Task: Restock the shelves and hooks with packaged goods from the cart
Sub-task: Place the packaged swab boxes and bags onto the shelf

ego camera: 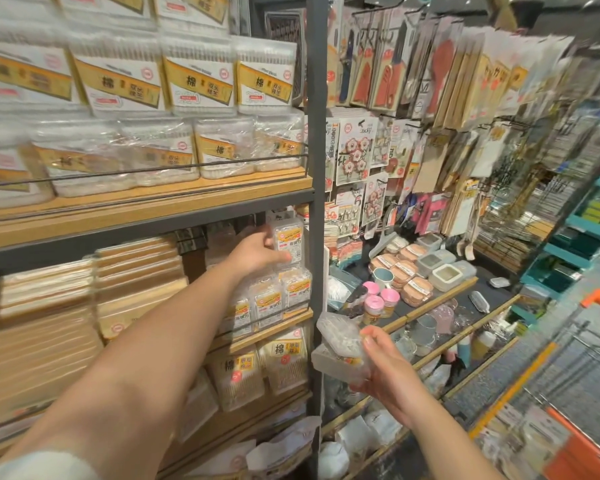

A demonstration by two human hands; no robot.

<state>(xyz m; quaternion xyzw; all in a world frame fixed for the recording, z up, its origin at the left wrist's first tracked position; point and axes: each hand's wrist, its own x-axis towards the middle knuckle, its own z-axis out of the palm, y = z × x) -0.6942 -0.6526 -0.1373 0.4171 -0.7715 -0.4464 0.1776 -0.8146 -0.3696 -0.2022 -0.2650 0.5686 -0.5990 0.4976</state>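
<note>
Pack point(288, 239): clear, yellow label, top of the stack at the right end of the middle shelf point(274, 322), against the grey post point(316, 202). My left hand point(257, 251) is on it, fingers curled round its left edge.

Spare packs point(340, 348): clear, held near the post, lower down; my right hand point(385, 368) grips them from beneath, fingers wrapped.

Step, as I judge it: seating one pack on the stack.

Next move: let go left, pass a spare pack across, set it square.

Cart point(586, 410): orange, lower right.
</note>
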